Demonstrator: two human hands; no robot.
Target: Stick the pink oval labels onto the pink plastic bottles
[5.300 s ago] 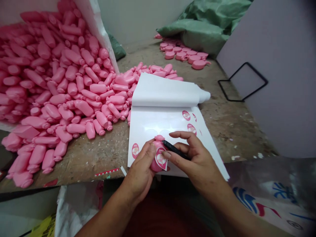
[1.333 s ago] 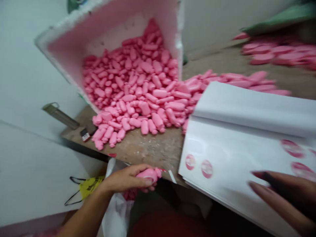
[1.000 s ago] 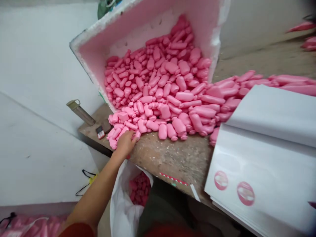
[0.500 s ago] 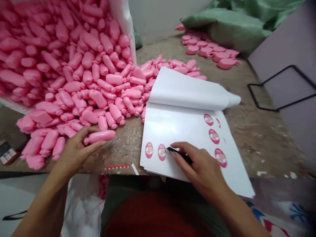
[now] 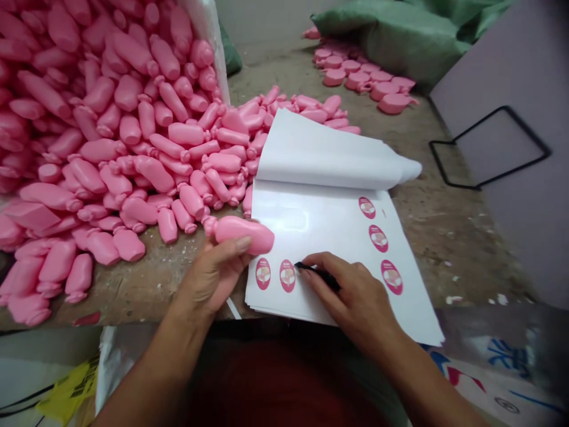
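Observation:
My left hand [image 5: 220, 270] is closed around a pink plastic bottle [image 5: 243, 233], which lies sideways with its narrow neck to the left. The bottle's wide end hangs over the left edge of a sheet of oval stickers [image 5: 306, 219]. My right hand [image 5: 351, 290] grips a slim black pointed tool [image 5: 326, 276], partly hidden by the fingers. Its tip is at the right edge of a red-and-white oval sticker [image 5: 287, 276]. Another oval sticker [image 5: 262, 274] is left of that one, and several more line the sheet's right side.
A large heap of pink bottles [image 5: 133, 118] spills from a white container [image 5: 221, 65] on the left. Flat round pink pieces [image 5: 355, 80] lie at the back beside a green sack [image 5: 391, 35]. A black wire frame [image 5: 480, 185] stands at the right.
My left hand has moved right with the pink bottle, from beside the heap to the sheet's left edge. My right hand keeps the black tool's tip by the same sticker. The view has shifted slightly.

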